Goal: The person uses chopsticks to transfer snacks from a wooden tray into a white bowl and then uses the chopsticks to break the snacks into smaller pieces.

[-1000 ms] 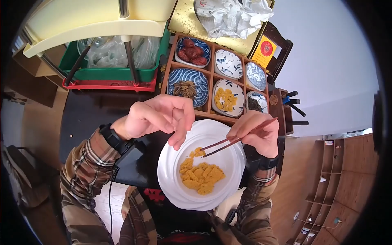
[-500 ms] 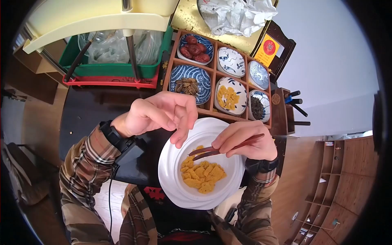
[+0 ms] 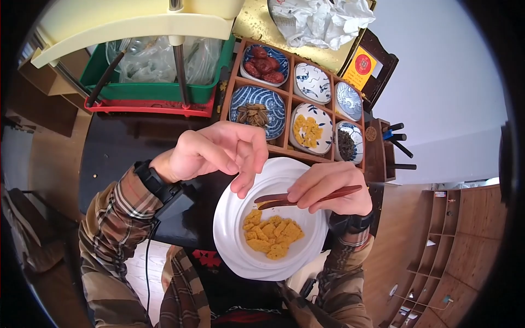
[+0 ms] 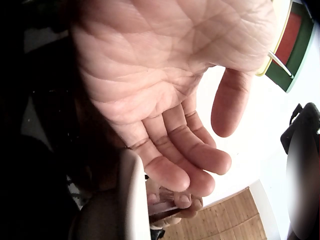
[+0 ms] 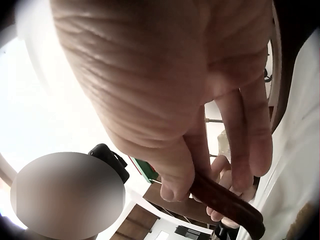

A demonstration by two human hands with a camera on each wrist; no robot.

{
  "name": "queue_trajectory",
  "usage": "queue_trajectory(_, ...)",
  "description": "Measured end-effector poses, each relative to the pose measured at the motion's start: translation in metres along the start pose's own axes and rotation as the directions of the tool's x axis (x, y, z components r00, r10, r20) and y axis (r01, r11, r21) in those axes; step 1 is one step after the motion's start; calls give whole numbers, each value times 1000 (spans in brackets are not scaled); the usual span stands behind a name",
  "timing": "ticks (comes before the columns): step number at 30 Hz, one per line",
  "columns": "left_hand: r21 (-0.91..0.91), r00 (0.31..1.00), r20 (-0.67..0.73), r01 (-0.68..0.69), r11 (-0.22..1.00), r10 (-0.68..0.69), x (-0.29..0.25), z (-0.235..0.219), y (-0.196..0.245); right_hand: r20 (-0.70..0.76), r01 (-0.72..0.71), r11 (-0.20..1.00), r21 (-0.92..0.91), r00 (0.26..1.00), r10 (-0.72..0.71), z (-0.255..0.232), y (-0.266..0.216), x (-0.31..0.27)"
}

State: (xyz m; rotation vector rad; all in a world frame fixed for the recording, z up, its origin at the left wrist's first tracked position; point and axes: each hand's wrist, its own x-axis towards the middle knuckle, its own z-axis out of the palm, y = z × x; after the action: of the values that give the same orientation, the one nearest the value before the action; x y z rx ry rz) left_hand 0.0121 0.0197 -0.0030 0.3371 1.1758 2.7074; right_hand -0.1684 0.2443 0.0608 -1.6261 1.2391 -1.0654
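Observation:
In the head view my right hand [image 3: 333,188] pinches dark wooden tongs [image 3: 339,192] between thumb and fingers. Their tips lie close together over the far left part of a white bowl [image 3: 314,229]. Several flat yellow, crumbly pieces [image 3: 270,235] lie in this bowl, and a bit of yellow shows at the tongs' tips. The tongs' curved dark end [image 5: 250,220] appears in the right wrist view. My left hand [image 3: 224,153] hovers at the bowl's far left rim, fingers loosely bent and palm bare, as the left wrist view confirms.
Beyond the bowl stands a wooden compartment tray [image 3: 288,109] with patterned dishes of red dates [image 3: 265,64], brown dried pieces [image 3: 253,115], yellow bits [image 3: 308,131] and dark leaves [image 3: 345,143]. A green bin [image 3: 158,92] sits far left, crumpled white paper [image 3: 322,24] at the back.
My right hand has turned, and the tongs have gone from slanted with spread tips to flatter with tips near together, further left. The left hand has barely moved.

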Motion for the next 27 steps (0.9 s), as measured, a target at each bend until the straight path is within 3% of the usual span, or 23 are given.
queue_trajectory(5, 3, 1000, -2, 2, 1000, -2, -1, 1, 0, -20, -28, 999, 39, 999, 29, 3, 0, -1)
queue_trajectory(10, -6, 1000, -3, 0, 1000, 0, 0, 0, -1, 50, -124, 985, 117, 992, 119, 3, 0, -1)
queue_trajectory(16, 13, 1000, 10, 5, 1000, -5, -1, 0, 1, 78, -140, 977, 160, 989, 129, 3, 4, 1)
queue_trajectory(25, -3, 1000, 12, 7, 1000, -7, -1, -1, 0, 77, -20, 982, 188, 997, 5, 5, 16, -1)
queue_trajectory(27, -8, 1000, 9, 8, 1000, -7, -1, 0, 0, 76, -57, 977, 208, 996, 42, 5, 16, -5)
